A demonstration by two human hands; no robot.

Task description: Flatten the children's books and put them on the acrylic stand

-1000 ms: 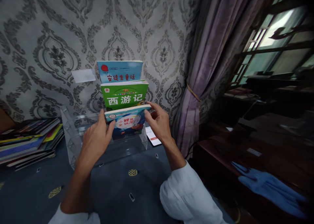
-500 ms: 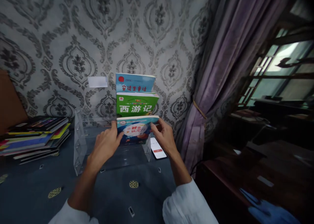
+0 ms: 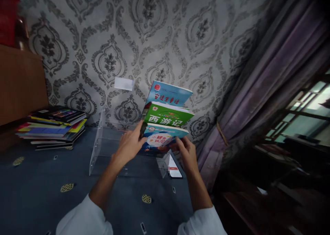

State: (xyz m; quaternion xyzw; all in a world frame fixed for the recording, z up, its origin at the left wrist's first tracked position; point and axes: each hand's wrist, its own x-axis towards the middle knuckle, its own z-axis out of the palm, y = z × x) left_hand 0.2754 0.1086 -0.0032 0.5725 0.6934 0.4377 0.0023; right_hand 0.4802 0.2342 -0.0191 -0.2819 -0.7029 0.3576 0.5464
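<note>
Three children's books stand one behind another in tiers on a clear acrylic rack. In front is a blue book with a white oval and red title. Behind it rise a green book with white characters and a light blue book at the back. My left hand grips the front blue book's left edge, thumb on its cover, fingers partly hidden behind. On the opposite edge my right hand is closed, its fingertips at the cover's right side.
A stack of books and magazines lies at the left beside a brown box. A lit phone rests by the rack's right end. A purple curtain hangs to the right, and patterned wallpaper covers the wall behind.
The view has turned left and tilted, so books and rack appear farther right and slanted. Both hands remain at the front blue book's sides.
</note>
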